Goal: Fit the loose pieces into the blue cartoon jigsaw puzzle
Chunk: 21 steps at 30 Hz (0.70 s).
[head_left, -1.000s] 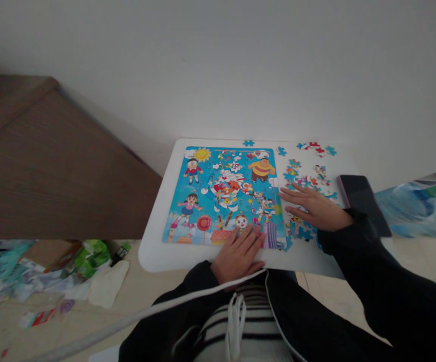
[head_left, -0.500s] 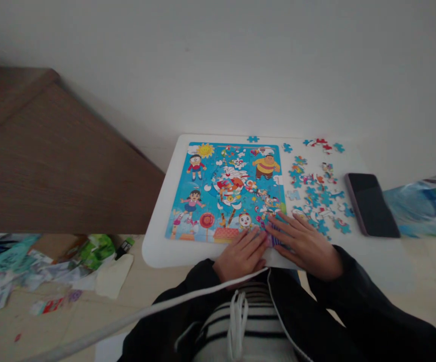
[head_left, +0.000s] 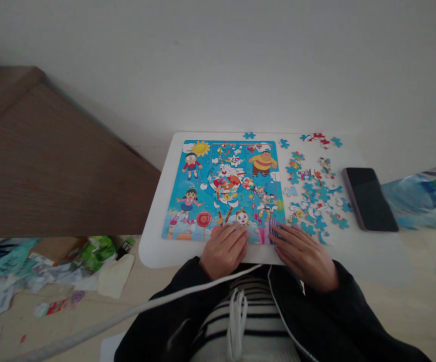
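A colourful cartoon jigsaw puzzle lies on the white table, its outer parts joined and its middle covered with loose, jumbled pieces. My left hand rests on the puzzle's near edge, fingers laid flat over the picture. At the near right corner, my right hand lies with its fingers stretched out, their tips on a purple striped part. Neither hand shows a piece held in it. Just beyond the right hand is a scatter of loose puzzle pieces.
Right of the pieces lies a black phone, with a clear plastic bottle beside it. A white cord crosses in front of me. On the left are a brown wooden cabinet and floor clutter.
My left hand has slid left along the puzzle's near edge, away from the right hand. My right hand has drawn back slightly, uncovering more of the corner. The view has shifted a little.
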Tool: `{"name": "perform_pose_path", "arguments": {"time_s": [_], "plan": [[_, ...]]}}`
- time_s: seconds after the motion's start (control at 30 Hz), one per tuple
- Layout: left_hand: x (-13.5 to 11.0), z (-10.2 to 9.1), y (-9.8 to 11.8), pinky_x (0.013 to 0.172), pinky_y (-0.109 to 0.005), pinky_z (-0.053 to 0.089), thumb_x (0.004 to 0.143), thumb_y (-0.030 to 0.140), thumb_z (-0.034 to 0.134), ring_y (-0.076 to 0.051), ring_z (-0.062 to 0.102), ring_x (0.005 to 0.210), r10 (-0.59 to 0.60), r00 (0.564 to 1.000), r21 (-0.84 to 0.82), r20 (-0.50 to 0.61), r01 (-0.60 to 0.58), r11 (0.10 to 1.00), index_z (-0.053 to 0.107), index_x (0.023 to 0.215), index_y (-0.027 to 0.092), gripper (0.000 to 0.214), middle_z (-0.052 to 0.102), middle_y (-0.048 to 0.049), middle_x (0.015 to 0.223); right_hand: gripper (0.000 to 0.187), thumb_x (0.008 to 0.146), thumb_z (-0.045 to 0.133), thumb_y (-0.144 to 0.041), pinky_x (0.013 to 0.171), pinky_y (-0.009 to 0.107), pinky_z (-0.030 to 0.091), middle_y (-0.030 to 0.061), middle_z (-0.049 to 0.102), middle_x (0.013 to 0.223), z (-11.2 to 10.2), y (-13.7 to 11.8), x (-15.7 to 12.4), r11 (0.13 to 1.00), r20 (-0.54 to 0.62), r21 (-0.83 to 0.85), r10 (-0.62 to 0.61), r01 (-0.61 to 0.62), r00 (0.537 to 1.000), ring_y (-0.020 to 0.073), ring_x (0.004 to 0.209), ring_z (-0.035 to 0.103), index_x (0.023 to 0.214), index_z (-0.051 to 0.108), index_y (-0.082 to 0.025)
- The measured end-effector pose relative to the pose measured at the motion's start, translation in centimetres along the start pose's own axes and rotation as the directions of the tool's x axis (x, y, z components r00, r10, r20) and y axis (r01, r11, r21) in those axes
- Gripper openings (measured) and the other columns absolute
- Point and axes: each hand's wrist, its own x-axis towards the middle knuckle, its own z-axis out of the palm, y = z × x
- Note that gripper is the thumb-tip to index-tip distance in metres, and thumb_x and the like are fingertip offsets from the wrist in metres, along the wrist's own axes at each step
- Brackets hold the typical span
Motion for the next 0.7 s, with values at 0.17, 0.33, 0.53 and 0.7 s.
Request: {"name": "perform_pose_path", "arguments": {"time_s": [0.17,0.33,0.53,0.7], "plan": [[-0.4,-0.5,-0.8,0.076,-0.029,0.056,0.085,0.015,0.052,-0.015,0.065,0.080,-0.034,0.999,0.009,0.006,0.034,0.999,0.066,0.091,0.015,0.015,0.071,-0.0040,0.084,0.030,0.086,0.047,-0.021,0.092,0.039,0.049,0.0043,0.061,0.118,0.1,-0.2,-0.8,1.000,-0.037,-0.025,-0.001,0.000,0.999,0.0213,0.109,0.057,0.112,0.063,-0.020],[-1.2,-0.4,-0.7,0.074,-0.028,0.056,0.083,0.013,0.056,-0.016,0.065,0.078,0.000,1.000,-0.011,-0.005,0.000,1.000,0.064,0.093,0.012,0.013,0.069,-0.0053,0.083,0.030,0.086,0.047,-0.021,0.093,0.037,0.048,0.0037,0.061,0.119,0.5,0.0,-1.2,0.999,-0.062,-0.034,-0.018,0.016,0.998,0.0202,0.111,0.055,0.113,0.062,-0.020],[-1.5,-0.4,-0.7,0.071,-0.029,0.055,0.081,0.014,0.059,-0.016,0.064,0.076,0.005,0.998,-0.009,-0.062,-0.005,1.000,0.063,0.093,0.012,0.012,0.069,-0.0054,0.082,0.029,0.084,0.052,-0.017,0.093,0.035,0.046,0.0060,0.063,0.115,0.9,0.0,-1.2,1.000,-0.130,0.013,-0.023,0.024,0.991,0.0196,0.109,0.056,0.112,0.061,-0.017],[-1.8,-0.6,-0.5,0.061,-0.024,0.050,0.079,0.013,0.062,-0.013,0.061,0.064,-0.040,0.995,0.022,-0.088,0.042,0.999,0.061,0.081,0.015,0.003,0.066,-0.0015,0.070,0.023,0.079,0.059,-0.013,0.081,0.029,0.050,0.0066,0.069,0.095,0.6,-0.4,-1.2,0.992,-0.248,0.127,0.024,0.008,0.968,0.0161,0.089,0.062,0.101,0.063,-0.014]]}}
